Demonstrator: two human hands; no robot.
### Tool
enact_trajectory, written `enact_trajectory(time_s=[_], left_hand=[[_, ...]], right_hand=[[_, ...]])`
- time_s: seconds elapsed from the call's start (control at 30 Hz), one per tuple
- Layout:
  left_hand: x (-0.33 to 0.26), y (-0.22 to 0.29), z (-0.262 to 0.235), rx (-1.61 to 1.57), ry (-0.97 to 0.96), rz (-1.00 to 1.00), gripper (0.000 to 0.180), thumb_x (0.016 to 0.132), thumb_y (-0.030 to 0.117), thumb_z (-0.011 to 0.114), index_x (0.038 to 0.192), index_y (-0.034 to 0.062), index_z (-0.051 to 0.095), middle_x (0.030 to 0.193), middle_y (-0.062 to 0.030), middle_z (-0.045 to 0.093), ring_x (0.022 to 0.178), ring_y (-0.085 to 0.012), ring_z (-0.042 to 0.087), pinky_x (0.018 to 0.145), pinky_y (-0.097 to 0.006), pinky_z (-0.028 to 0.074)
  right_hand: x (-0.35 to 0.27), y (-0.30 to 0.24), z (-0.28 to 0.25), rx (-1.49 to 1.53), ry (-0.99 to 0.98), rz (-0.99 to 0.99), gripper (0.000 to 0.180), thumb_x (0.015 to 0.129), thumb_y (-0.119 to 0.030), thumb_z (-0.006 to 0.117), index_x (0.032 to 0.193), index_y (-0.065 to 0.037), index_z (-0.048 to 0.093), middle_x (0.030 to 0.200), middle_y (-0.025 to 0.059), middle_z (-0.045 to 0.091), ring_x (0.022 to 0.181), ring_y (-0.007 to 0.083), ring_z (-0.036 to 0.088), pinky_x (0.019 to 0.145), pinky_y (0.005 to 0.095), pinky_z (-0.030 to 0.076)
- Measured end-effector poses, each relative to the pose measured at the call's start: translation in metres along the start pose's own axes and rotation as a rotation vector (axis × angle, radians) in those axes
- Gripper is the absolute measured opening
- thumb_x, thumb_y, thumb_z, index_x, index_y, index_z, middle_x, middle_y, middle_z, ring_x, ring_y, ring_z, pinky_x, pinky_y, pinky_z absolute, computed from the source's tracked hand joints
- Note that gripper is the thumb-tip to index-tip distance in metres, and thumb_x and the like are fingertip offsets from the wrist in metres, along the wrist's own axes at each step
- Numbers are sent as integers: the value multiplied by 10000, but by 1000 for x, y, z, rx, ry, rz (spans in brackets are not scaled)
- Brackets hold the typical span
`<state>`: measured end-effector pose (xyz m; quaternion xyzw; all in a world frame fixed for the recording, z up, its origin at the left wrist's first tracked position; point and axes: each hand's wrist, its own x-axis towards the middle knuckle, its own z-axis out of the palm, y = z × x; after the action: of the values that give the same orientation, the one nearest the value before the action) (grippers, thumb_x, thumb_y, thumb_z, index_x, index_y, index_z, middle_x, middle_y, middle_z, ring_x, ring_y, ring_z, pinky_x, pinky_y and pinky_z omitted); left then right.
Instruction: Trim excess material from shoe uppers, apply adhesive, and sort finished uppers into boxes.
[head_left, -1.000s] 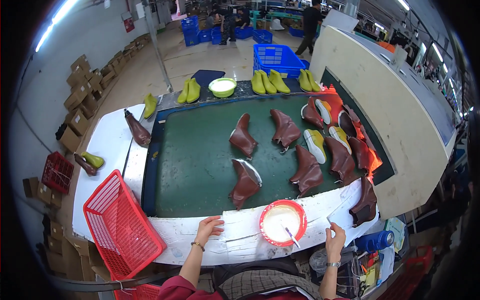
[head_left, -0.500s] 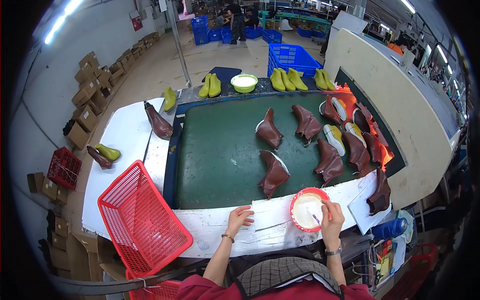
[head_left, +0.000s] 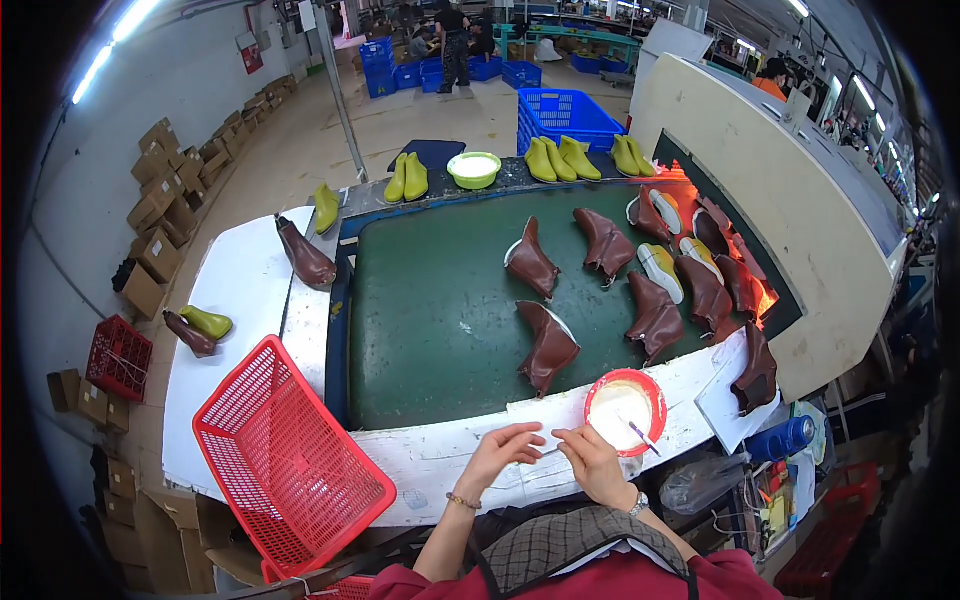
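Note:
My left hand (head_left: 503, 452) is over the white front ledge, its fingers stretched out and nothing in them. Close to its fingertips is my right hand (head_left: 597, 468), fingers loosely bent toward the left, with nothing visible in them. Just beyond the right hand is a red-rimmed bowl (head_left: 656, 398) of white, creamy liquid. A thin brush (head_left: 644, 438) leans in that bowl against its near right rim. Brown leather boot uppers (head_left: 548, 350) lie on the green conveyor belt (head_left: 430, 310). Another brown boot upper (head_left: 755, 372) rests on a white sheet (head_left: 715, 412) at the right.
An empty red basket (head_left: 290, 460) leans at the left front. Yellow-green shoe lasts (head_left: 405, 178) and a green bowl (head_left: 474, 171) line the far edge. At the right, the belt enters an orange-glowing heater opening (head_left: 765, 297). A blue bottle (head_left: 782, 438) lies near the right corner.
My right hand has let go of the brush in the bowl and moved left toward my left hand. My left hand has shifted slightly right. The whole view has shifted a little.

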<state>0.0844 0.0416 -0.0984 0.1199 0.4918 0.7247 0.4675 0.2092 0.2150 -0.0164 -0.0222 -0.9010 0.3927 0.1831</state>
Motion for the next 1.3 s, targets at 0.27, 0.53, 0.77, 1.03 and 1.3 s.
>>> enact_trajectory(time_s=[0.27, 0.53, 0.77, 1.03, 1.3], left_hand=[[-25, 7, 30, 11, 40, 125, 315, 1002, 153, 625, 1259, -27, 653, 1085, -115, 723, 905, -151, 689, 831, -301, 582], [-25, 5, 23, 204, 201, 114, 247, 973, 180, 678, 1108, -24, 721, 937, -74, 737, 821, -119, 681, 771, -273, 571], [-27, 1, 25, 53, 107, 61, 286, 995, 224, 651, 1132, -22, 703, 940, -72, 718, 831, -122, 674, 776, -279, 572], [-42, -7, 24, -113, 34, -25, 317, 1035, 280, 581, 1163, -3, 640, 913, -60, 675, 828, -141, 661, 780, -292, 564], [-41, -5, 23, -181, 104, 18, 270, 1063, 282, 510, 1142, 33, 579, 967, -51, 609, 831, -209, 660, 708, -398, 577]], right_hand=[[9, -16, 2, 57, 7, -119, 297, 922, -10, 644, 1218, -15, 662, 901, 135, 691, 789, 283, 660, 700, 364, 519], [4, -20, -2, 116, -76, -111, 378, 912, -29, 666, 1288, -30, 629, 968, 128, 715, 855, 263, 685, 730, 348, 533], [1, -17, -4, 189, -76, -81, 409, 903, -1, 671, 1308, -25, 620, 976, 127, 722, 826, 219, 700, 712, 313, 561], [-7, -21, 4, 237, -87, -62, 418, 901, -7, 683, 1313, -34, 623, 984, 130, 718, 791, 201, 700, 697, 292, 563], [6, 8, -15, 156, 126, -26, 320, 891, -53, 704, 1210, -78, 702, 894, 117, 705, 739, 219, 664, 659, 327, 514]])
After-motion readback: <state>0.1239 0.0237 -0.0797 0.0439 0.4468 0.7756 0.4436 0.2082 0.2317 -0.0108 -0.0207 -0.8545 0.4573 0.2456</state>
